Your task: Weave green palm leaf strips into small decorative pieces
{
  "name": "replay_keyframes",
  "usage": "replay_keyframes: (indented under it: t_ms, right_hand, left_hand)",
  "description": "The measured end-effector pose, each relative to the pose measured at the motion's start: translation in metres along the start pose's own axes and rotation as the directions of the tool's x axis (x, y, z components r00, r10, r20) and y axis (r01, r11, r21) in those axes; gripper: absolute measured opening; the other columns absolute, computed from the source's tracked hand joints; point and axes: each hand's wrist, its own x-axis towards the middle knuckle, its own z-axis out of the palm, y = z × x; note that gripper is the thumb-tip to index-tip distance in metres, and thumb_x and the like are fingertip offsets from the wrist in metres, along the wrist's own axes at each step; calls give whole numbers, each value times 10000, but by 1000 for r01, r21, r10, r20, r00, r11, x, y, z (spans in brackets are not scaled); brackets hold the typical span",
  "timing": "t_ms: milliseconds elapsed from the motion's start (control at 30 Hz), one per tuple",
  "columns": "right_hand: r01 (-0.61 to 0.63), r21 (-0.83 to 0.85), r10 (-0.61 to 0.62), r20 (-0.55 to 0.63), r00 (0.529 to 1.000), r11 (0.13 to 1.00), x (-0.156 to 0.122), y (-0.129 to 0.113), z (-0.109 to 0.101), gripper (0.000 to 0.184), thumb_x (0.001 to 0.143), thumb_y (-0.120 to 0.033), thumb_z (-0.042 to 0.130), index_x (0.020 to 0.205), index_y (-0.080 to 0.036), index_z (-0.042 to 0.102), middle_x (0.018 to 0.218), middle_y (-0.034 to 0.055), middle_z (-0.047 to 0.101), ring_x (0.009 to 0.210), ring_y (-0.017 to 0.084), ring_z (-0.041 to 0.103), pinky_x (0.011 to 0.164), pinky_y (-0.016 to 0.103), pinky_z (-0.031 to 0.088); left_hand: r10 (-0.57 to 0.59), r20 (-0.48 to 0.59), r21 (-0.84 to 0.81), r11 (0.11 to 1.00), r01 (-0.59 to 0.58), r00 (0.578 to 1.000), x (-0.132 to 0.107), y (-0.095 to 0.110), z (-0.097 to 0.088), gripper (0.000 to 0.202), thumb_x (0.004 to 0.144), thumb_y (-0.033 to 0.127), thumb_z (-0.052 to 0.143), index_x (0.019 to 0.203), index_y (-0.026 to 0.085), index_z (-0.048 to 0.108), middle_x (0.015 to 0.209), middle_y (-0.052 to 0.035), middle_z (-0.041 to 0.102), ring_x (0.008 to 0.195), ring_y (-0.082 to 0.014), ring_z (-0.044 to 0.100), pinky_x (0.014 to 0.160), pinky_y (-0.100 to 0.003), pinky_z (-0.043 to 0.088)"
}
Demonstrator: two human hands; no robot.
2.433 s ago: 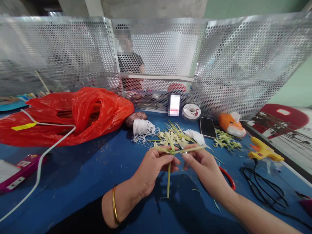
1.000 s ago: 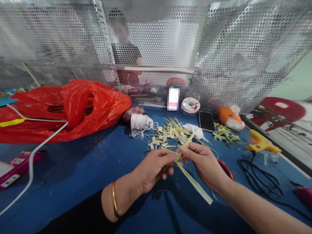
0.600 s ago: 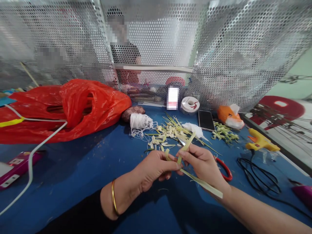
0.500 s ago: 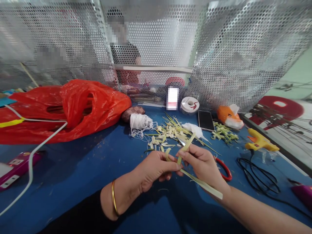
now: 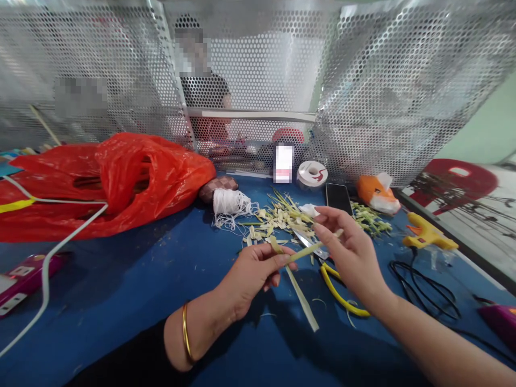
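Three ends of the green strips (image 5: 301, 301) are sticking out from the crossing that we are pinching in our left hand (image 5: 252, 271), above the blue surface (image 5: 133, 301): one is curling up, one is reaching toward our right side, one is hanging down toward us. The left fingers are pressing, thumb against forefinger, on that crossing, so the fold itself is hiding from us. If that pinch is too light, we are risking a slipped crossing; if too hard, a split, since the strips are looking thin.

Our right hand (image 5: 357, 252) is hovering around the far end of the rightward strip, thumb and forefinger standing well apart (whether another finger is touching the strip, we are not able to tell). With so loose a guide, that end could be springing or twisting away.

Below that strip, the yellow-handled scissors (image 5: 342, 295) are lying with blades pointing toward the scrap pile (image 5: 282, 215); a dipping wrist could be bringing knuckles or strip against an edge. Farther out, slack loops from the white thread spool (image 5: 231, 203) are trailing near the scraps and could be snagging. To our right, the black cord (image 5: 423, 290) is looping near our forearm; a brush against it could be dragging the yellow glue gun (image 5: 429, 231).
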Motion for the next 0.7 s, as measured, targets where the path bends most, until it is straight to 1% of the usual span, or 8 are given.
replay_keyframes:
  t_ms: [100, 200, 300, 367, 433, 500, 633, 700]
  right_hand:
    - [116, -225, -55, 263, 963, 967, 8, -2, -10, 293, 915, -425, 532, 820, -200, 695, 856, 58, 653, 794, 192, 598, 705, 300, 451]
    - [89, -269, 76, 546, 834, 959, 5, -3, -8, 487, 936, -478, 475, 564, -190, 604, 620, 27, 577, 586, 151, 528, 564, 272, 403]
    - [-175, -110, 203, 666, 718, 978, -4, -4, 2, 478, 901, -519, 520, 564, -185, 578, 602, 2, 532, 530, 123, 500, 499, 247, 404]
    - [-399, 38, 268, 683, 680, 916, -9, -7, 8, 383, 839, -516, 616, 654, -180, 629, 644, -8, 547, 524, 110, 509, 483, 236, 431]
    - [-527, 136, 321, 658, 681, 839, -12, -10, 13, 336, 777, -498, 689, 701, -173, 654, 627, -18, 555, 497, 97, 500, 456, 227, 439]
    - [-558, 177, 352, 614, 706, 811, -13, -12, 15, 334, 759, -488, 705, 686, -166, 654, 565, -27, 544, 459, 94, 493, 425, 224, 435]
    - [-499, 202, 309, 577, 756, 843, -14, -8, 16, 312, 801, -470, 652, 710, -172, 662, 573, -22, 559, 423, 112, 512, 402, 250, 433]
    - [-361, 162, 226, 533, 815, 919, -15, -4, 16, 271, 833, -412, 622, 702, -179, 664, 610, -9, 575, 494, 127, 536, 457, 258, 437]
  left_hand:
    - [-31, 79, 125, 992, 21, 996, -4, 0, 3, 244, 761, 335, 687, 923, 158, 731, 770, -34, 725, 430, -36, 453, 414, -189, 256]
    - [-82, 149, 223, 974, 47, 985, -8, 0, 5, 244, 784, 346, 654, 900, 149, 738, 780, -43, 727, 424, -37, 450, 416, -196, 243]
    - [-131, 187, 252, 964, 81, 974, -9, 0, 5, 258, 814, 367, 610, 827, 139, 731, 744, -36, 708, 404, -28, 410, 410, -200, 233]
    - [-150, 211, 215, 971, 104, 966, -9, 0, 4, 255, 808, 360, 604, 830, 137, 725, 744, -36, 702, 407, -31, 410, 403, -199, 231]
    - [-154, 246, 168, 979, 114, 957, -9, 0, 3, 253, 791, 349, 614, 875, 139, 725, 812, -52, 716, 428, -36, 439, 399, -197, 236]
    - [-152, 277, 148, 982, 114, 949, -7, 0, 2, 281, 787, 372, 617, 897, 138, 725, 882, -73, 728, 442, -39, 460, 398, -197, 238]
    - [-163, 232, 204, 972, 116, 959, -6, -3, 2, 362, 777, 476, 617, 807, 129, 715, 839, -88, 738, 437, -50, 469, 400, -202, 258]
    - [-167, 207, 239, 964, 115, 964, -6, -3, 3, 368, 753, 490, 633, 747, 129, 703, 805, -87, 739, 432, -56, 476, 404, -206, 268]
